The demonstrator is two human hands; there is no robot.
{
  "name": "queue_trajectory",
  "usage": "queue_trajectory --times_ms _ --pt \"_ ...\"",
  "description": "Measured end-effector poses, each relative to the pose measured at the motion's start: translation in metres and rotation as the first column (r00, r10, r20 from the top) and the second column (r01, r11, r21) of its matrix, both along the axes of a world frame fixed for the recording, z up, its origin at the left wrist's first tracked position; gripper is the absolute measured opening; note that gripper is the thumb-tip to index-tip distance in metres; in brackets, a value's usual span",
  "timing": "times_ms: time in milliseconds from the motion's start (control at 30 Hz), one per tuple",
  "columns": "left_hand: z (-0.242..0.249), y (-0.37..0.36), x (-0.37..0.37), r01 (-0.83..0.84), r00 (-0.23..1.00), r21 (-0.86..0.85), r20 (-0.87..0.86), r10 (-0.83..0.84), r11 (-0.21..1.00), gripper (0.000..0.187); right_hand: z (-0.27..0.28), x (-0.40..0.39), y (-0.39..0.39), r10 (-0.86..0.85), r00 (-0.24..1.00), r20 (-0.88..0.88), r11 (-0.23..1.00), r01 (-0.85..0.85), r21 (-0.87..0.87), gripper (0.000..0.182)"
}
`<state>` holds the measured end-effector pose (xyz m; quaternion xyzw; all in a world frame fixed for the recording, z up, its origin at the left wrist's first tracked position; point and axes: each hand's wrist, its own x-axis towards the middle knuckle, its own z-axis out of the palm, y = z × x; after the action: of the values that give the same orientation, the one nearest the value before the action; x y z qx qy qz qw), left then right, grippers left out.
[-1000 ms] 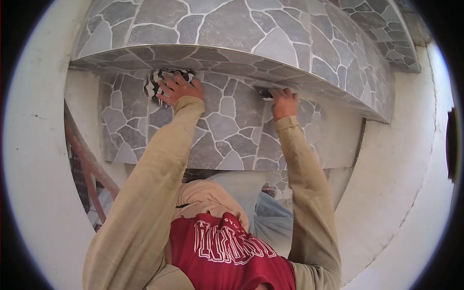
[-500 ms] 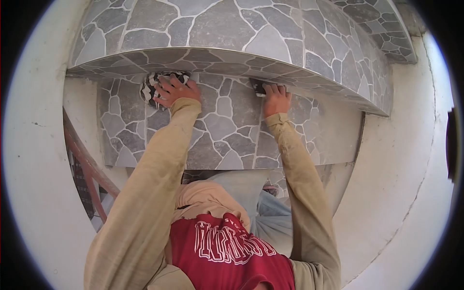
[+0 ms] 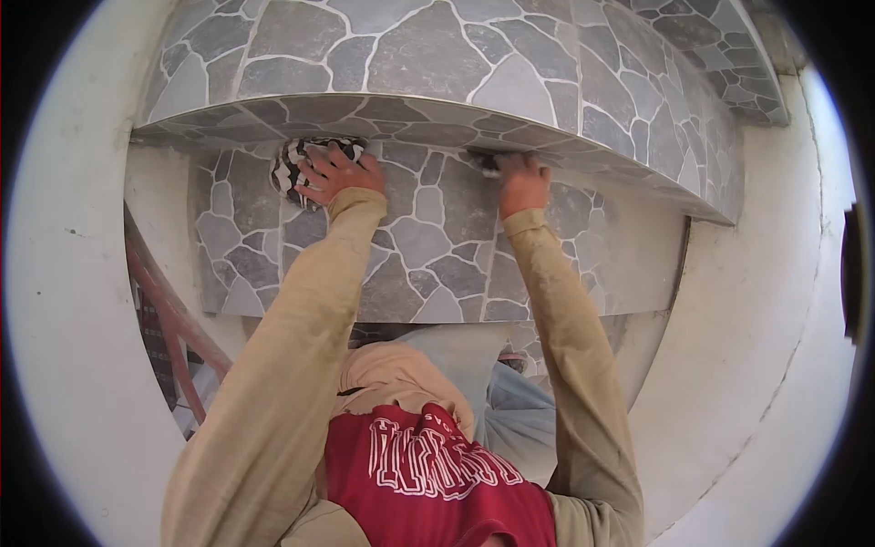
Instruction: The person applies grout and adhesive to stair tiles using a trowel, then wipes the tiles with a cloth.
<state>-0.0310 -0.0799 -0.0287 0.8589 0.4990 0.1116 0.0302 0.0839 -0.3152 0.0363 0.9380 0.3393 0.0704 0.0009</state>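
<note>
My left hand (image 3: 342, 173) rests with spread fingers on a bunched black-and-white patterned cloth (image 3: 290, 173), which lies on the stone-patterned tile step (image 3: 415, 237). Farther right, my right hand (image 3: 525, 185) is closed round a small dark, flat tool (image 3: 486, 162). That tool sits at the back of the step, close under the overhanging edge of the step above, and it is blurred. The fingers partly cover it, so its exact kind is hidden. White joint lines run between the grey stone shapes on the tiles.
Above my hands curves the upper tiled step (image 3: 428, 55), its edge jutting out over the lower one. A pale wall (image 3: 747, 301) with a crack stands at the right. Reddish-brown metal bars (image 3: 164, 310) slant at the left, beside another pale wall (image 3: 73, 273).
My right hand and the dark tool have shifted slightly and look smeared by motion. The left hand stays on the cloth. The whole view has moved a little.
</note>
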Motion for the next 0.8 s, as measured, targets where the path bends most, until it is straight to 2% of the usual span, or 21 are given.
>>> queue_trajectory --times_ms 67,133,167,233,333,367,433,467,533,567,633,667,733,800 --pt "0.003 0.006 0.001 -0.004 1.0 0.02 -0.003 0.004 1.0 0.061 -0.003 0.003 0.004 -0.012 0.998 0.059 0.999 0.01 0.031 0.033" --pt "0.009 0.003 -0.001 0.008 1.0 -0.016 -0.001 -0.008 1.0 0.061 0.014 0.002 0.001 0.032 0.977 -0.213 0.994 -0.054 -0.1 0.03" --pt "0.009 0.004 -0.002 0.019 1.0 -0.017 0.0 -0.019 1.0 0.061 0.012 0.002 0.002 0.02 0.977 -0.211 0.994 -0.042 -0.101 0.03" --pt "0.007 0.002 -0.001 0.011 1.0 0.005 -0.021 -0.011 1.0 0.061 0.004 0.007 0.005 0.017 1.0 0.005 0.997 -0.017 0.074 0.028" --pt "0.005 0.004 0.0 0.003 0.999 -0.006 -0.042 -0.003 1.0 0.062 -0.01 -0.007 0.01 0.087 0.995 0.058 0.988 -0.093 0.12 0.025" --pt "0.006 0.005 -0.002 0.003 0.999 -0.001 -0.051 -0.003 1.0 0.062 -0.004 -0.008 0.014 0.087 0.995 0.05 0.988 -0.092 0.126 0.025" --pt "0.007 0.002 0.0 -0.004 1.0 -0.012 -0.021 0.004 1.0 0.062 0.016 -0.003 0.018 0.019 0.992 -0.123 0.998 -0.025 -0.05 0.022" --pt "0.007 -0.001 0.0 0.007 1.0 -0.02 -0.017 -0.007 1.0 0.062 0.012 -0.004 0.015 0.008 0.993 -0.12 0.998 -0.015 -0.057 0.022" --pt "0.006 0.002 0.0 -0.001 0.999 -0.031 -0.043 0.0 1.0 0.062 0.0 -0.002 0.021 0.012 0.999 0.045 0.999 -0.014 0.037 0.02" --pt "0.007 0.004 0.002 0.0 0.999 -0.023 -0.039 0.0 1.0 0.062 0.003 0.001 0.023 0.011 0.999 0.048 0.999 -0.013 0.045 0.02" --pt "0.006 0.003 -0.001 0.0 1.0 -0.021 -0.018 0.0 1.0 0.062 0.011 0.004 0.018 0.028 0.977 -0.214 0.987 -0.06 -0.147 0.02" --pt "0.007 0.003 -0.003 0.013 1.0 -0.021 -0.021 -0.013 1.0 0.062 0.009 0.002 0.017 0.015 0.976 -0.216 0.988 -0.047 -0.147 0.02" --pt "0.009 0.001 0.0 -0.005 1.0 -0.018 -0.029 0.005 1.0 0.061 0.007 0.009 0.016 0.046 0.999 -0.005 0.997 -0.046 0.058 0.021" --pt "0.007 -0.002 0.0 -0.003 1.0 -0.021 -0.019 0.003 1.0 0.061 -0.001 -0.002 0.015 0.063 0.996 -0.059 0.997 -0.06 0.041 0.021"
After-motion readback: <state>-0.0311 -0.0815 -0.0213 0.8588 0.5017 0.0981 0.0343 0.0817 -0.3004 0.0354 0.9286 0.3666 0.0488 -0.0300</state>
